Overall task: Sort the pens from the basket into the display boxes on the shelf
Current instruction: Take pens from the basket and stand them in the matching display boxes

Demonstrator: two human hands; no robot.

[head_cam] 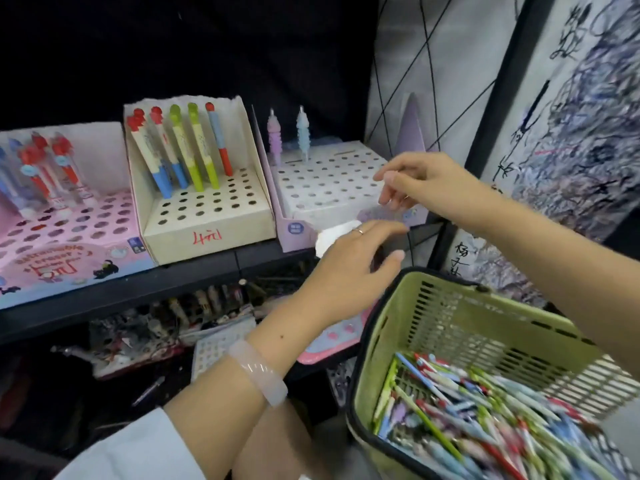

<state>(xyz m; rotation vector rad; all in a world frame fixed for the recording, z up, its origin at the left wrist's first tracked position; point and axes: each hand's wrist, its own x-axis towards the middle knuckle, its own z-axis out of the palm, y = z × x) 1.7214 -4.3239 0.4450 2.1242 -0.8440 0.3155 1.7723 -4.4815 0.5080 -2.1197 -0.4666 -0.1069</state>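
Observation:
A green plastic basket [446, 320] at the lower right holds several mixed pens [485, 410], blurred. On the dark shelf [194, 271] stand three perforated display boxes. The pink box [76, 237] on the left has red and blue pens. In the cream box [207, 216] in the middle stand red, green and blue pens. The lilac box [325, 181] on the right carries two pastel pens at its back. My right hand [419, 181] hovers over the lilac box's front right corner, fingers loosely curled, nothing visible in them. My left hand [349, 268] is spread in front of that box, empty.
A white paper piece [332, 235] shows behind my left hand at the shelf edge. The lower shelf [173, 327] is crowded with dark stationery, a white holed tray and a pink item. Scribbled test-paper panels [571, 133] rise on the right.

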